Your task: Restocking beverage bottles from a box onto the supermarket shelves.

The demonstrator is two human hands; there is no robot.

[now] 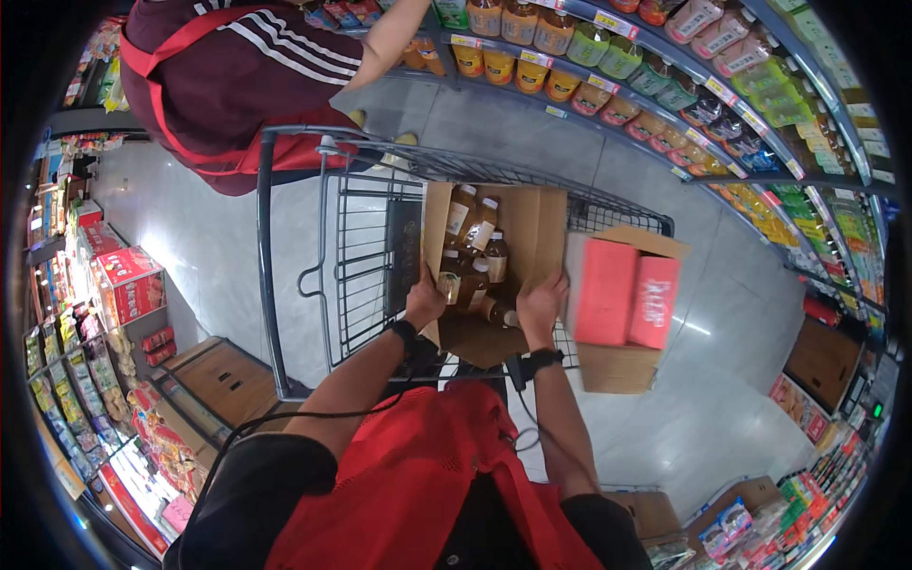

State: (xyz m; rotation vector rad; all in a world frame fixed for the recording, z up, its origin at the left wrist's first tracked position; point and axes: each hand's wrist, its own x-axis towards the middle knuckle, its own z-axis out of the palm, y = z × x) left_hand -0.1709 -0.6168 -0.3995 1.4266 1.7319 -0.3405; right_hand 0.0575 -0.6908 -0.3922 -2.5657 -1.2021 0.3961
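An open cardboard box (542,214) sits in a wire shopping cart (361,214). Several bottles (478,235) with amber liquid, pale caps and light labels stand and lean inside it, mostly toward its left; one bottle (498,312) lies tilted near the front. My left hand (427,296) is closed on the box's left side, close to the bottles. On the opposite side my right hand (541,302) grips the right wall near its front corner. Some of the fingers of both hands are hidden behind the cardboard.
A red-and-brown carton (608,290) is right of the box. At far left, a person in a dark striped shirt (237,85) reaches toward drink shelves (570,71). Snack displays (85,399) and a red carton (128,285) stand left; cartons (750,499) lie lower right.
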